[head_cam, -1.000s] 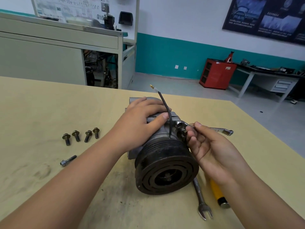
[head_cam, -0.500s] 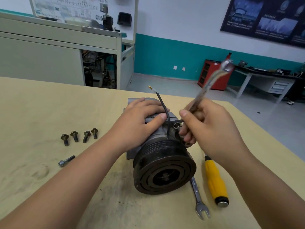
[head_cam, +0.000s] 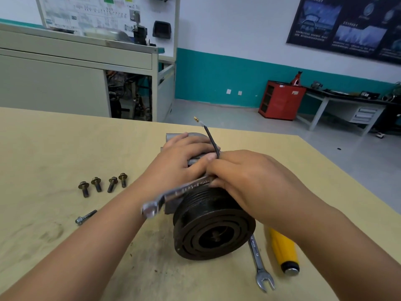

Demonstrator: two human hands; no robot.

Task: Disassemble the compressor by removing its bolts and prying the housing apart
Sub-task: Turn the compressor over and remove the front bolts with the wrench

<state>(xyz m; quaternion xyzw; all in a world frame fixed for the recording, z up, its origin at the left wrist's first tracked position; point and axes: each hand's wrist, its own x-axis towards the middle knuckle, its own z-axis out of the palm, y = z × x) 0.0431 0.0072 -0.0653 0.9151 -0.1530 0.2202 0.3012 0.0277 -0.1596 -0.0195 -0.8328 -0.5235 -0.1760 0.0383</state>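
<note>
The compressor sits mid-tabletop, pulley toward the near edge. The left hand curls over its housing; the right hand grips a wrench against it. 4 bolts lie leftward.

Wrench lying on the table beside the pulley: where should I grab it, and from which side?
Pinch the wrench by its bare shaft just behind the open end, coming from above on the near side. It lies flat on the table, its far end runs in beside the pulley, and the screwdriver lies close on its right, so only the near stretch looks free.
</note>
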